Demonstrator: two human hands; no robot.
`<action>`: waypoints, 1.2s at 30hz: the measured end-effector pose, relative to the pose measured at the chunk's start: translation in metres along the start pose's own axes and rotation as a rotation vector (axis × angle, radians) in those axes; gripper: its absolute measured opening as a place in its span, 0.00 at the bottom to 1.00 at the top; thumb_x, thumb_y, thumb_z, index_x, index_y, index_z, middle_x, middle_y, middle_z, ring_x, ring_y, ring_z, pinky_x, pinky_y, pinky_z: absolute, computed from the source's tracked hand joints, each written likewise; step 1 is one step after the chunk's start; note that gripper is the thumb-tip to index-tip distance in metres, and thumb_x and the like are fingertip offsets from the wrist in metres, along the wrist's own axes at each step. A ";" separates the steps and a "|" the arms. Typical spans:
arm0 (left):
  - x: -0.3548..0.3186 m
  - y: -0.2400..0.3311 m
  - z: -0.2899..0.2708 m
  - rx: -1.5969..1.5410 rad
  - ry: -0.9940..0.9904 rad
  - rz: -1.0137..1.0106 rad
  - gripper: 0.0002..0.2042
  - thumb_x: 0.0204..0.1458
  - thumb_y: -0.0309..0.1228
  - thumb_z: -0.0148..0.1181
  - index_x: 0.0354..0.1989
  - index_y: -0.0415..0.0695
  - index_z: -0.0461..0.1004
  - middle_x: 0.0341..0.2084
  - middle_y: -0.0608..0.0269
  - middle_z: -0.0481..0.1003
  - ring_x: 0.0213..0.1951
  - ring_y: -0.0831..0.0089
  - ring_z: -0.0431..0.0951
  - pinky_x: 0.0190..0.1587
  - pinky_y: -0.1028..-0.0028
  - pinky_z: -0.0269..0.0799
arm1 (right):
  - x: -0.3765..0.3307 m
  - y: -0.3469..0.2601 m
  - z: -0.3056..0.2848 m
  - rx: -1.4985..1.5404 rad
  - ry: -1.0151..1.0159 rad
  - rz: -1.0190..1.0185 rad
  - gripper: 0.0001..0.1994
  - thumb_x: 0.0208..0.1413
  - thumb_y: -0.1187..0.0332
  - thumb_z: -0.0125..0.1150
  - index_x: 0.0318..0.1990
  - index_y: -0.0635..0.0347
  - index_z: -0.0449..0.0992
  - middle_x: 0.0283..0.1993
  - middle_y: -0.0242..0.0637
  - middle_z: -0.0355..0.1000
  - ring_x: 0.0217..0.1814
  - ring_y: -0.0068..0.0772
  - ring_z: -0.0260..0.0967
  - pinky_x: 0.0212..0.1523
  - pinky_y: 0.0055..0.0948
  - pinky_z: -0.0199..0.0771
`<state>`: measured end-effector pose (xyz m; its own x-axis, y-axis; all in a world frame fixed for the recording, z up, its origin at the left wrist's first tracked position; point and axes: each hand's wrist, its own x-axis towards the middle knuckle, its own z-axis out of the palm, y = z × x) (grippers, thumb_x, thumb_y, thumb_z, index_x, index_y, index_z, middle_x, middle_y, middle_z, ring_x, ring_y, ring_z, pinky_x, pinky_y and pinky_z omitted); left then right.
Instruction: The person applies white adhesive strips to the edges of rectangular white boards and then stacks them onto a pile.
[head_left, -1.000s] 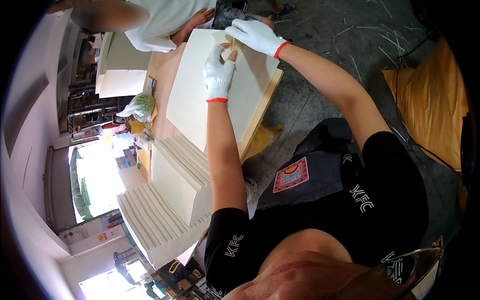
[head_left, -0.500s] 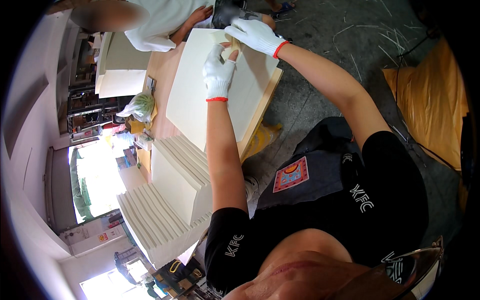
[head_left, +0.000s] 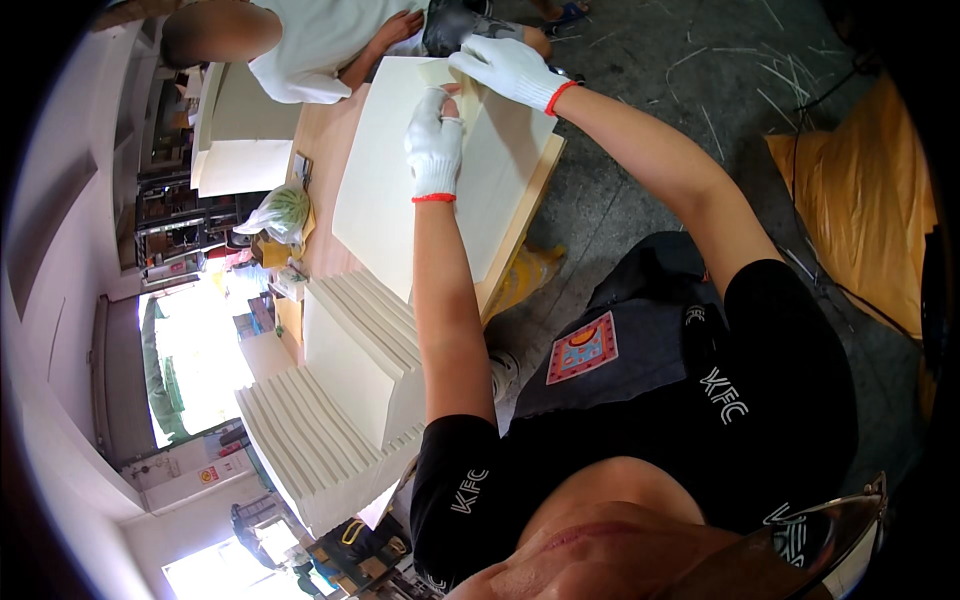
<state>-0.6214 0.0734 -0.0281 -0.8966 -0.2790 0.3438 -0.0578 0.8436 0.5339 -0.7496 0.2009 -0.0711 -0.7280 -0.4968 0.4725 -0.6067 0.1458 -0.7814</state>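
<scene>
A large cream-white sheet [head_left: 385, 180] lies on the wooden table in front of me. My left hand [head_left: 434, 145], in a white knitted glove with red cuff and bare fingertips, is over its far part. Its thumb and fingers are drawn together; whatever is between them is too small to make out. Just to its right, my gloved right hand [head_left: 508, 72] lies with fingers stretched out, pointing left, at the sheet's far end. A narrow pale yellowish strip [head_left: 468, 95] shows between the two hands, partly hidden by the right fingers.
Stacks of cream sheets [head_left: 310, 430] stand at the near left. A bagged green melon [head_left: 285, 212] sits on the wooden tabletop [head_left: 335, 150]. Another person [head_left: 320, 45] is at the far side. Thin offcuts litter the floor [head_left: 640, 150]; a yellow-brown sack [head_left: 850, 210] stands right.
My left thumb has moved in toward the fingers, and that hand has shifted slightly left. The right hand stays in place. The other person's head has moved slightly.
</scene>
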 end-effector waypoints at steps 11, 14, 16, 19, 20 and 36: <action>0.000 0.012 -0.004 0.014 -0.076 -0.121 0.13 0.53 0.32 0.66 0.47 0.47 0.77 0.36 0.55 0.80 0.31 0.65 0.80 0.39 0.68 0.73 | -0.002 0.000 -0.001 0.038 0.015 0.023 0.20 0.66 0.47 0.48 0.42 0.54 0.74 0.35 0.46 0.77 0.40 0.53 0.75 0.39 0.45 0.70; -0.002 -0.008 0.002 -0.074 0.055 -0.048 0.12 0.57 0.29 0.60 0.49 0.47 0.77 0.39 0.54 0.80 0.40 0.61 0.80 0.45 0.68 0.73 | -0.004 -0.011 -0.008 0.052 -0.063 0.075 0.19 0.65 0.48 0.49 0.42 0.54 0.75 0.34 0.46 0.77 0.39 0.52 0.76 0.38 0.44 0.70; -0.001 -0.005 0.005 -0.067 0.075 -0.015 0.11 0.58 0.27 0.57 0.49 0.47 0.77 0.41 0.53 0.80 0.44 0.59 0.80 0.48 0.68 0.72 | -0.002 -0.005 -0.006 0.026 -0.047 0.067 0.19 0.65 0.48 0.49 0.43 0.53 0.75 0.34 0.46 0.77 0.39 0.52 0.76 0.38 0.44 0.70; 0.002 -0.007 0.002 -0.013 0.016 0.046 0.11 0.57 0.29 0.59 0.48 0.47 0.77 0.41 0.53 0.80 0.44 0.58 0.80 0.48 0.67 0.72 | -0.001 0.001 0.000 0.041 0.006 0.046 0.19 0.65 0.48 0.50 0.43 0.53 0.75 0.34 0.45 0.77 0.40 0.51 0.76 0.38 0.43 0.70; 0.003 -0.003 0.001 0.000 -0.014 0.068 0.11 0.56 0.29 0.61 0.48 0.48 0.78 0.41 0.53 0.80 0.43 0.58 0.80 0.47 0.66 0.73 | -0.001 0.003 0.002 0.052 0.027 0.040 0.18 0.65 0.48 0.50 0.43 0.53 0.75 0.34 0.45 0.77 0.40 0.51 0.76 0.38 0.43 0.70; -0.002 0.010 0.003 0.098 0.018 -0.054 0.16 0.59 0.32 0.56 0.56 0.54 0.75 0.44 0.49 0.80 0.44 0.50 0.80 0.49 0.61 0.74 | 0.003 0.005 -0.018 -0.014 0.026 -0.016 0.31 0.60 0.33 0.46 0.34 0.57 0.71 0.29 0.42 0.75 0.33 0.47 0.75 0.36 0.43 0.69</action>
<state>-0.6214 0.0833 -0.0258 -0.8831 -0.3325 0.3311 -0.1489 0.8677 0.4742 -0.7608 0.2156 -0.0661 -0.7262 -0.4769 0.4951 -0.6223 0.1500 -0.7683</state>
